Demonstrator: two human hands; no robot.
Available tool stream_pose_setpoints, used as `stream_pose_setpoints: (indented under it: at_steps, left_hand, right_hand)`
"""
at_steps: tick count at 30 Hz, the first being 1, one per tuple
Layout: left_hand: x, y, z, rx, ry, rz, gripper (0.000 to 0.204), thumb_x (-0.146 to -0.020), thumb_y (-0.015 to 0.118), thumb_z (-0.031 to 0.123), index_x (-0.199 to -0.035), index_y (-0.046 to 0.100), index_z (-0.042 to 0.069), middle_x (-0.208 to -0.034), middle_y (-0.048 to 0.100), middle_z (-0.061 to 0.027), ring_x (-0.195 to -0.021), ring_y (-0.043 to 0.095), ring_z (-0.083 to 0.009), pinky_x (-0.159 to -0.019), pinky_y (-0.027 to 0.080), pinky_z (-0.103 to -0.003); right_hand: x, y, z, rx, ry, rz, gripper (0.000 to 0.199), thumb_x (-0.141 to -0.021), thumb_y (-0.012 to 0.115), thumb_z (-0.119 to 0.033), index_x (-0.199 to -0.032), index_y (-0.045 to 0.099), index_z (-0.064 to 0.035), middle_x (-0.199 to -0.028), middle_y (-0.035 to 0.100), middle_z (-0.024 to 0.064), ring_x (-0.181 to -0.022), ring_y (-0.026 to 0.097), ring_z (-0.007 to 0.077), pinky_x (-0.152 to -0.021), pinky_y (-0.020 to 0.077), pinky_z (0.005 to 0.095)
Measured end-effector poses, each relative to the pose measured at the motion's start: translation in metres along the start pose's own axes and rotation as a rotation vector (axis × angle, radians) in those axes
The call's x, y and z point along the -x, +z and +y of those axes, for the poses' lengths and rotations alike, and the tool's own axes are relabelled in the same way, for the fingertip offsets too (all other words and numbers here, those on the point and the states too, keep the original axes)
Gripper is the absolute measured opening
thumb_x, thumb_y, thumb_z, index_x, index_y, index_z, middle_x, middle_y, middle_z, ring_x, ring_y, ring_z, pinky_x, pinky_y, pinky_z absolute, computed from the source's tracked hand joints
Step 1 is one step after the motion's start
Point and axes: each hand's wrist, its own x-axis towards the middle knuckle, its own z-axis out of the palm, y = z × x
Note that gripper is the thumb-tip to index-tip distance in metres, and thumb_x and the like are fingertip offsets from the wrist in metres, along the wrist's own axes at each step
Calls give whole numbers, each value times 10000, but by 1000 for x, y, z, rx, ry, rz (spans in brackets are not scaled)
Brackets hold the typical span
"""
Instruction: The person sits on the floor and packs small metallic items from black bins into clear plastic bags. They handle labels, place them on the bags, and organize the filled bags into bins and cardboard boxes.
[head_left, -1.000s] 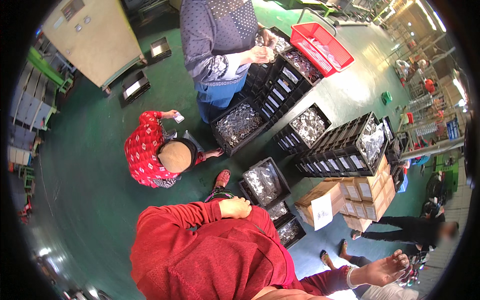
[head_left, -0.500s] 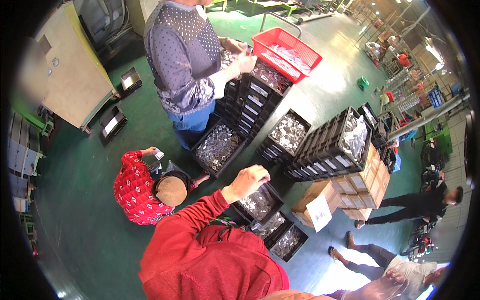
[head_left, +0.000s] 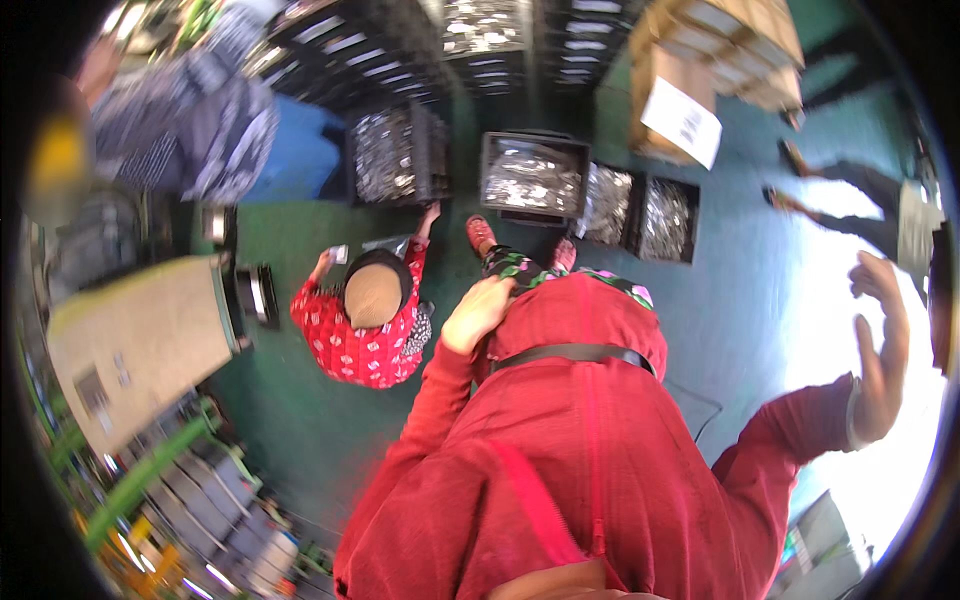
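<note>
My left hand (head_left: 480, 315) is low beside the hem of my red jacket (head_left: 570, 400). Its fingers are curled in, and whether anything is between them is hidden. Out to the right and raised, my right hand (head_left: 880, 355) has its fingers apart and holds nothing. Beyond my feet stands a black crate (head_left: 535, 137) heaped with shiny small metal parts (head_left: 535, 178). To its right are two more black crates (head_left: 690, 215) of similar parts. Neither hand touches a crate.
A crouching person in red (head_left: 370, 340) is at my left, near another parts crate (head_left: 430, 150). A standing person in blue trousers (head_left: 295, 150) is farther left. Cardboard boxes (head_left: 740, 55) stand at the far right, near a person's legs (head_left: 850, 200). Crate stacks line the back.
My view has swung down and turned, bringing my body into the middle. My left hand has come from above the crates to my side. My right hand now shows, raised and spread.
</note>
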Motion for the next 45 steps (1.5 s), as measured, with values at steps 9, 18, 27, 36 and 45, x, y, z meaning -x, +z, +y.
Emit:
stream_pose_setpoints:
  at_steps: [9,18,27,36,45]
  left_hand:
    - [-13,-43,38,-147,-22,-85,253,-811,597,153,-1031,591,28,-909,627,-195,-865,610,-339,-760,480,-393]
    - [-67,-40,30,-90,-25,133,205,-825,584,91,-1025,608,52,-876,627,-126,-802,622,-234,-732,489,-325]
    - [-101,201,-86,-234,-859,-751,935,-794,457,637,-1412,145,9,-1275,423,-326,-1189,439,-428,-1000,357,-433]
    - [-130,324,-56,-628,-809,-460,1014,-673,695,506,-1375,181,-13,-1262,380,-238,-1173,365,-373,-960,289,-524]
    - [-129,401,-25,-706,-894,-401,1028,-650,727,435,-1376,156,-15,-1138,390,-229,-1108,372,-386,-920,310,-522]
  right_hand:
    - [48,66,111,-22,543,164,349,-848,607,-214,-1145,586,-33,-913,614,120,-755,576,205,-671,461,318]
    - [105,218,275,218,1141,272,729,-890,433,-529,-1368,289,3,-1346,377,257,-1261,333,411,-983,341,520]
    - [94,541,329,-2093,1604,1313,818,-890,495,-333,-1418,-40,-9,-1463,2,287,-1372,33,397,-1080,122,550]
    - [118,801,491,-1723,1941,979,667,-766,671,-287,-1313,386,-34,-1454,124,254,-1327,179,412,-1036,233,527]
    - [146,869,568,-1902,1727,888,168,-725,622,-133,-850,559,-40,-846,587,91,-792,573,255,-700,476,439]
